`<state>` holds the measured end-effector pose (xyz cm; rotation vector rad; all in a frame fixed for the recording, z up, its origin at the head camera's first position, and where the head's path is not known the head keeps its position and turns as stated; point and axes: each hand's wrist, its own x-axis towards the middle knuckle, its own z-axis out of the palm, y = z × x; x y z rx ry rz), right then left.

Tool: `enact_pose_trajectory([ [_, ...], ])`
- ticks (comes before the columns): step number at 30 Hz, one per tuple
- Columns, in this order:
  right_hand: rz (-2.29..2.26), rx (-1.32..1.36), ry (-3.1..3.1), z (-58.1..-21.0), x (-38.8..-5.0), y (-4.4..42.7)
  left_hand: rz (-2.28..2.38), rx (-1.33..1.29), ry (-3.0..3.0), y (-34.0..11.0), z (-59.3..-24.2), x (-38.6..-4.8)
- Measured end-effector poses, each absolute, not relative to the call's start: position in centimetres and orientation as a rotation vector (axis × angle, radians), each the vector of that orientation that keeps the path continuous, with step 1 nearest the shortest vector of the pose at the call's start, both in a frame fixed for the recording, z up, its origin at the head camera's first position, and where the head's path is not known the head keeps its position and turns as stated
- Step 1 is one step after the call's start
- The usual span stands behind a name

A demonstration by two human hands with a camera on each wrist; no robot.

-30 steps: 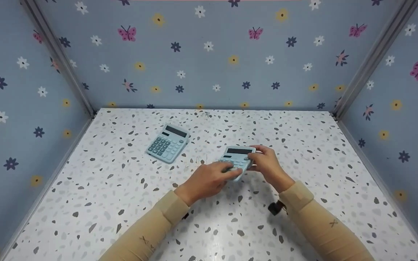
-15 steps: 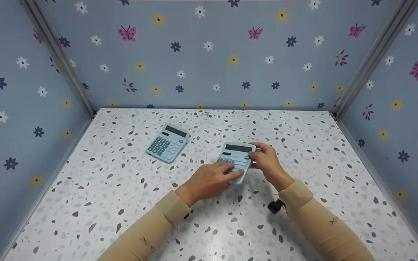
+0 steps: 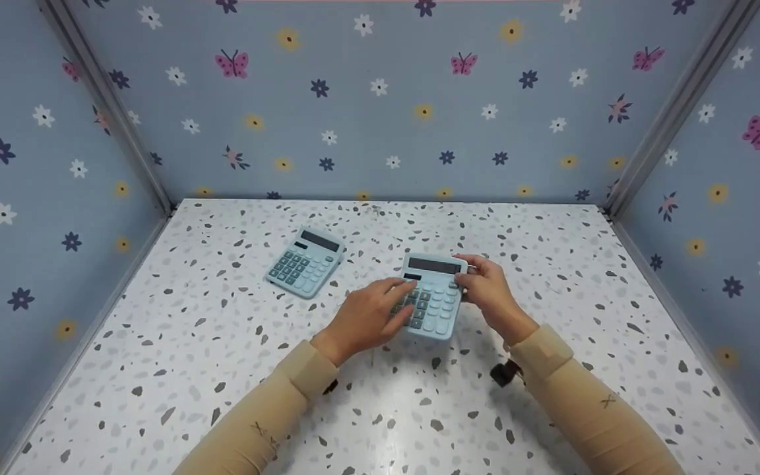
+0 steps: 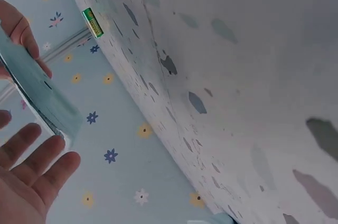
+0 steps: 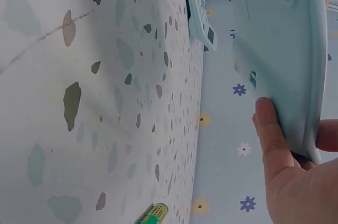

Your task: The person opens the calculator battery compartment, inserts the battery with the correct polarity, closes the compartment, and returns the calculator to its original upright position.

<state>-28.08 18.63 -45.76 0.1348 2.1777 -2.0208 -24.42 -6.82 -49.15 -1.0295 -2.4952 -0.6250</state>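
A light-blue calculator (image 3: 439,316) is held above the table, tilted, its display and keys facing up in the head view. My right hand (image 3: 493,300) grips its upper right edge, thumb on the front and fingers behind; the right wrist view shows the calculator's back (image 5: 285,49) and those fingers (image 5: 272,134). My left hand (image 3: 363,318) is at its left side, with two extended fingers over the keys. In the left wrist view, the left hand's fingers (image 4: 45,168) are spread loosely by the calculator's edge (image 4: 39,97).
A second light-blue calculator (image 3: 305,262) lies face up on the speckled white table (image 3: 221,396), left of the hands. A green battery-like cylinder (image 4: 92,22) lies on the table, also visible in the right wrist view (image 5: 155,214). Flower-patterned panels (image 3: 380,119) enclose the table.
The held calculator has tipped to show more of its face, its lower end coming towards the camera. My left hand has drawn back leftwards, uncovering more keys. The right hand keeps its grip.
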Motion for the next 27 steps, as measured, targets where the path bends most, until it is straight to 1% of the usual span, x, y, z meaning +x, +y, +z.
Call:
enact_pose_trajectory([
  [6, -2.036, 0.105, 2.151, -46.0, -28.3, 18.5, -0.988, -0.695, -2.823, -7.4, -49.3, -25.3],
  [11, -2.063, 0.053, 2.136, -46.5, -28.4, 18.2, -1.359, -0.498, -2.899, -7.7, -49.5, -26.0],
  [16, -2.091, 0.008, 2.127, -46.8, -28.4, 17.9, -1.566, -0.425, -2.869, -8.0, -49.7, -26.5],
  [23, -2.053, 0.002, 2.146, -46.9, -28.6, 17.6, -1.822, -0.392, -2.783, -8.3, -49.7, -26.7],
  [27, -2.031, 0.016, 2.157, -46.8, -28.7, 17.3, -1.948, -0.323, -2.743, -8.2, -49.5, -26.8],
])
